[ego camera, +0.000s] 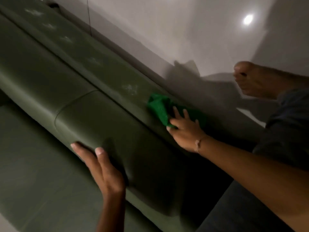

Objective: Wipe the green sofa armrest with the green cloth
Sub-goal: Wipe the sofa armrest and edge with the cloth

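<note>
The dark green sofa armrest [87, 81] runs diagonally from the upper left to the lower right, with several pale smudges along its top. A bright green cloth [158, 107] lies bunched on the top surface beside one smudge. My right hand [185, 129] presses down on the cloth, fingers spread over it. My left hand [102, 169] rests flat against the rounded side of the armrest lower down, fingers apart, holding nothing.
A glossy pale floor [192, 39] lies beyond the armrest, with a lamp's reflection [248, 19]. My bare foot [254, 79] and dark trouser leg [287, 124] are at the right. A green seat surface [33, 173] fills the lower left.
</note>
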